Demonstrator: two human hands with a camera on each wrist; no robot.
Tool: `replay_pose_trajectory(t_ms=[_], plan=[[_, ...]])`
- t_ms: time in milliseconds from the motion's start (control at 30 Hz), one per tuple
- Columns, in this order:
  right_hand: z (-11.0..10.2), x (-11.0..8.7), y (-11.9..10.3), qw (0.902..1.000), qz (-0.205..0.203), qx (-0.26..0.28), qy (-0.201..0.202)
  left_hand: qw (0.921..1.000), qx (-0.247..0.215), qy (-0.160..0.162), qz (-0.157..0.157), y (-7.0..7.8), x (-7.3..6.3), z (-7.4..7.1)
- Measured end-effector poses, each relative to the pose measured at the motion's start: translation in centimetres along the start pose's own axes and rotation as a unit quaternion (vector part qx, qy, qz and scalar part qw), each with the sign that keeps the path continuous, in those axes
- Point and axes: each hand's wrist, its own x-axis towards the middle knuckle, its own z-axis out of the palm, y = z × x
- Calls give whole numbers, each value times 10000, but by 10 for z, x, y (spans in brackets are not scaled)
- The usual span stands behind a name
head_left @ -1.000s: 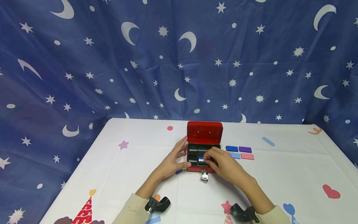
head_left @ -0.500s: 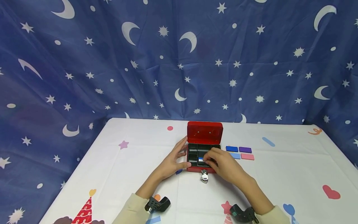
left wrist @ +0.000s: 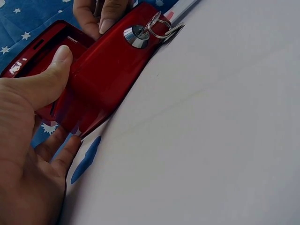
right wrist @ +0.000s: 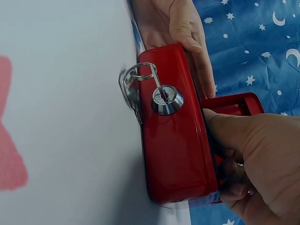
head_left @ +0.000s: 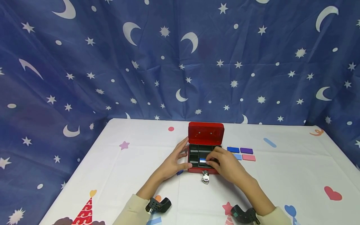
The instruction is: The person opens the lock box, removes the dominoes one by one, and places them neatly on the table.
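A red cash box (head_left: pixel 197 169) with a raised lid (head_left: pixel 206 132) and a black divided tray (head_left: pixel 194 150) stands on the table. My left hand (head_left: pixel 172 164) holds its left side, fingers stretched along the wall and thumb on the front left corner. Inside the tray's front compartment, the curled fingers of my right hand (head_left: pixel 223 162) pinch the right end of a small blue-and-white block (head_left: pixel 202 160); the fingers partly cover it. In the right wrist view, a lock (right wrist: pixel 167 99) on the box front carries keys (right wrist: pixel 132 93) on a ring.
Right of the box lie flat blocks: dark blue (head_left: pixel 233 149), purple (head_left: pixel 246 150), light blue (head_left: pixel 237 156) and pink (head_left: pixel 248 157). The white tablecloth (head_left: pixel 140 168) has printed shapes. A blue curtain (head_left: pixel 157 62) with moons and stars hangs behind.
My right hand has shifted slightly right inside the tray, and a little more of the blue-and-white block shows. My left hand and the box have stayed in place.
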Motion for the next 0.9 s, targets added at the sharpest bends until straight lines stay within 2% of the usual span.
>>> replay_pose_trajectory(t_ms=[200,400,733,767,900], plan=[[0,0,1,10000,9,50,-55,9999,-17,-1,103,-3,1,0],[-1,1,1,9998,32,150,-81,10000,68,-3,-38,1,1,0],[-1,2,1,9997,120,149,-149,10000,56,-1,-38,1,0,0],[-1,2,1,9997,126,158,-155,10000,30,-18,-43,6,-1,0],[-1,3,0,9992,292,173,-210,10000,45,-29,6,8,-1,0]])
